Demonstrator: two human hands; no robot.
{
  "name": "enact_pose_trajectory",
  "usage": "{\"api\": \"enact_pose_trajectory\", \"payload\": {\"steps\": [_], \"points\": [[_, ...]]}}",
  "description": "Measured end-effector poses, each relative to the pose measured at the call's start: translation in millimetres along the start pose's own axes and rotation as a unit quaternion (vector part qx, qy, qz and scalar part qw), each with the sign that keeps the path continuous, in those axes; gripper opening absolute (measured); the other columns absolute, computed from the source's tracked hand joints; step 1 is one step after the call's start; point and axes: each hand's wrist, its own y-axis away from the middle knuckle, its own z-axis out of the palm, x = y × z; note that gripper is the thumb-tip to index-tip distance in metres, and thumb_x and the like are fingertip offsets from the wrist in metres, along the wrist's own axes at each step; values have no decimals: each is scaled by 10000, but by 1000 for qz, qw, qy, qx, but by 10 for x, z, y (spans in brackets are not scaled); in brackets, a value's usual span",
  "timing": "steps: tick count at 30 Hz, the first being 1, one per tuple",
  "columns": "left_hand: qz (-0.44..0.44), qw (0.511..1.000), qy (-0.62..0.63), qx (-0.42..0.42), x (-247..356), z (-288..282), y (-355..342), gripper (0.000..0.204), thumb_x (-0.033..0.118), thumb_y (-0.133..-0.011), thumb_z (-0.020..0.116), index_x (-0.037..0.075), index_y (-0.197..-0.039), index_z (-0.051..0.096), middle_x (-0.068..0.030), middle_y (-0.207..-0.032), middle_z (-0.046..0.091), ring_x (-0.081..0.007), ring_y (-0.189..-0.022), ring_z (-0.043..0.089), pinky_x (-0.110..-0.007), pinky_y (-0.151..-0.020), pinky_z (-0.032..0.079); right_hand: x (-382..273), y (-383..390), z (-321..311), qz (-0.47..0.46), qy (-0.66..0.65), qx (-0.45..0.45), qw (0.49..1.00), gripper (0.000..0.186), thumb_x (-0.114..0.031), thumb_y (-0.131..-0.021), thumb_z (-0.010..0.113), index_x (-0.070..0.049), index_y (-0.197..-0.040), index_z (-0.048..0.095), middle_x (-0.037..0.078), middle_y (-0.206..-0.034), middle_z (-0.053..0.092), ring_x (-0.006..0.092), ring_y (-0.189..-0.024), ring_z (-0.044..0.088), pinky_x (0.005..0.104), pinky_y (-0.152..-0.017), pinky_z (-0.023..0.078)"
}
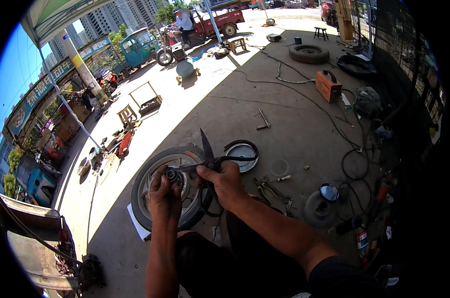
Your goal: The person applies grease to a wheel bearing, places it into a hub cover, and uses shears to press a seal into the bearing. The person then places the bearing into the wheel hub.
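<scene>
My left hand [166,196] is closed around a small round metal piece with a hole, possibly a bearing [172,175]. My right hand [225,181] grips a large pair of black scissors [206,146] by the pivot and lower blade area. The scissors are spread, one blade pointing up and the other reaching across to the round piece; whether it touches is hard to tell. Beneath both hands lies a motorcycle wheel [140,187] with its tire on, flat on the ground. Just right of it rests a round silver hub plate [243,161], partly behind a scissor handle.
Pliers [270,189] and a white-handled tool [283,178] lie right of my knees. A T-shaped wrench [263,120] is farther ahead. Cables trail toward an orange machine [328,87]; a loose tire [309,53] lies beyond. Someone sits by a red cargo tricycle [217,22].
</scene>
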Motion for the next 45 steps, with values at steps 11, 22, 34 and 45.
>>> {"api": "enact_pose_trajectory", "payload": {"steps": [11, 22, 34, 45], "points": [[-3, 1000, 27, 5, 1, -71, 0, 381, 118, -918, 697, 20, -1266, 576, -65, -1063, 662, -172, -964, 628, -323, -913, 503, 25, -36, -77, -14, 30, 35, 999, 209, -132, -915, 686, 35, -790, 690, 87, -706, 677, 160, -631, 642, 273, -633, 506], [-7, 999, 28, 32, 71, -145, 47, 363, 124, -920, 698, 49, -1258, 586, -75, -1064, 651, -207, -948, 637, -299, -795, 527, -365, -192, -845, -8, -52, 172, 984, 155, -142, -899, 714, 3, -889, 663, 91, -747, 657, 211, -677, 642, 326, -685, 535], [-33, 998, 26, 55, 124, -196, 47, 386, 145, -924, 701, 54, -1275, 567, -48, -1015, 639, -161, -868, 603, -264, -726, 488, 785, 2064, -3609, 294, 362, 341, 816, 671, -121, -809, 777, 62, -1313, 373, 201, -1107, 597, 296, -963, 641, 423, -814, 541], [-49, 997, 56, 31, 50, -103, 44, 382, 110, -924, 693, 39, -1278, 566, -33, -975, 634, -131, -794, 566, -259, -680, 457, 1235, 3586, -4564, 384, 662, 152, 626, 701, -369, -749, 793, 91, -1213, 541, 295, -1199, 592, 392, -1118, 592, 464, -952, 476]]}}
